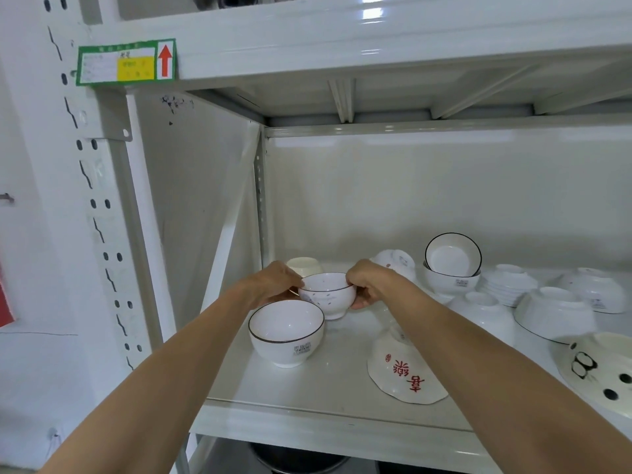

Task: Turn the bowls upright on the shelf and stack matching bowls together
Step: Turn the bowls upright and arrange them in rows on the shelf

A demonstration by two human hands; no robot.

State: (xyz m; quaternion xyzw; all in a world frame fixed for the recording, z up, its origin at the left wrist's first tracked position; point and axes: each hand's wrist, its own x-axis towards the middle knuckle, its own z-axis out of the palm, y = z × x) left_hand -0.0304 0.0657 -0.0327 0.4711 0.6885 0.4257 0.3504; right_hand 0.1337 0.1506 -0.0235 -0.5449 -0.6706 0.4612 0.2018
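Small speckled white ceramic bowl (pixel 327 297), upright, pinched at rim by left hand (pixel 273 285) and right hand (pixel 371 285); glazed, slippery, breakable.

White metal rack (pixel 342 419) with a smooth, shiny floor board. Another board (pixel 376 39) right above, bright with light spots from a lamp out of sight. Tall post (pixel 99 217) on the left, full of little dark holes in rows. Green-edged label (pixel 126 62) stuck near the top of the post, with a yellow patch and a red arrow pointing up. Plain white back panel (pixel 444 193) and side panel (pixel 191 200), a few black marks up high on the side one. White wall (pixel 27 165) to the left, something red at its edge. Dark round thing (pixel 301 460) on the level below.
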